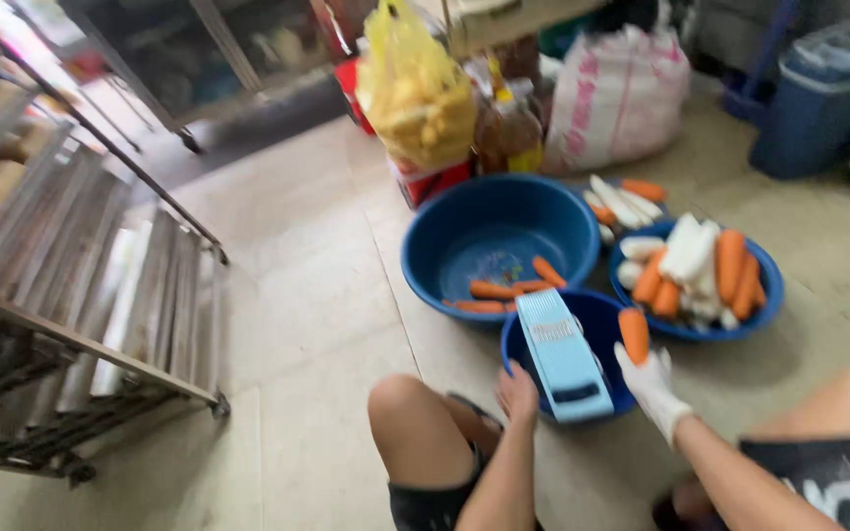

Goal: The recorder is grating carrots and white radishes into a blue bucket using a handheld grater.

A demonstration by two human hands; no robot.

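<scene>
I sit low on the floor. My bare left hand (517,392) rests on the near rim of a small blue bowl (522,346), beside the lower end of a light blue slicer board (563,356) lying across that bowl. My right hand (649,382), in a white glove, holds a peeled carrot (634,334) upright just right of the slicer. A big blue basin (490,238) behind holds a few carrot pieces (504,289). Right of it another blue basin (764,295) is piled with whole carrots and white radishes (691,248).
A metal rack with trays (71,285) stands at the left. Behind the basins are a yellow plastic bag (415,88), a white sack (617,93), a red crate (435,182) and a blue bin (823,93). My knees (405,413) flank the bowl on the tiled floor.
</scene>
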